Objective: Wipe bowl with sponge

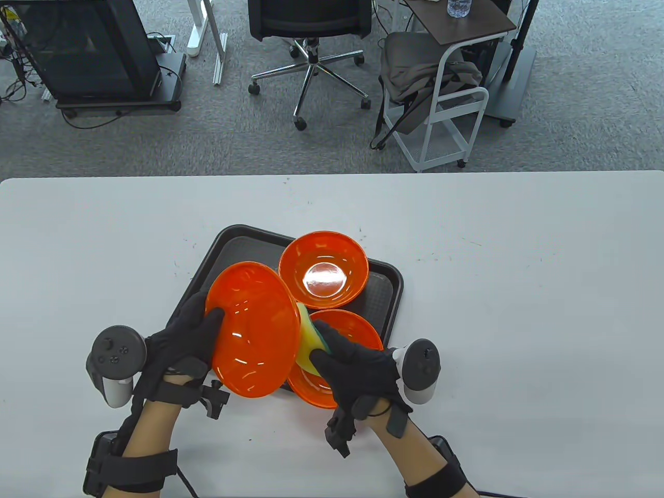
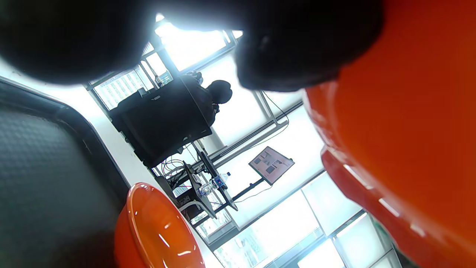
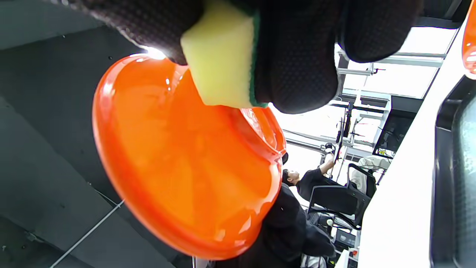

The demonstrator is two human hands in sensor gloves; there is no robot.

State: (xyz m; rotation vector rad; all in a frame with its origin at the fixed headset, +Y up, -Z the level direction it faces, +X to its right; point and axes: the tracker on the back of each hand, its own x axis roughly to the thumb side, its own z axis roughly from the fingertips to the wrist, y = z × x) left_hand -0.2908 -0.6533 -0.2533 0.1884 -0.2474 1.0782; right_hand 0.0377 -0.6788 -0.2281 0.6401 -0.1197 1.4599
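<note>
Sponge [image 1: 306, 340] mostly hidden between tilted bowl [image 1: 254, 329] and right hand [image 1: 358, 368]. Near bowl [image 1: 358, 327] on tray [image 1: 386, 290] half covered by that hand. Left wrist view: left hand [image 2: 178, 37] a dark blur.

Bright, window glare, blurred wrist foregrounds

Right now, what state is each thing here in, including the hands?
Held bowl: lifted, tilted on edge, gripped by left hand.
Sponge: pinched in right hand, against the held bowl's outside.
Far bowl: upright on tray, empty.
Near bowl: on tray, partly hidden.
</note>
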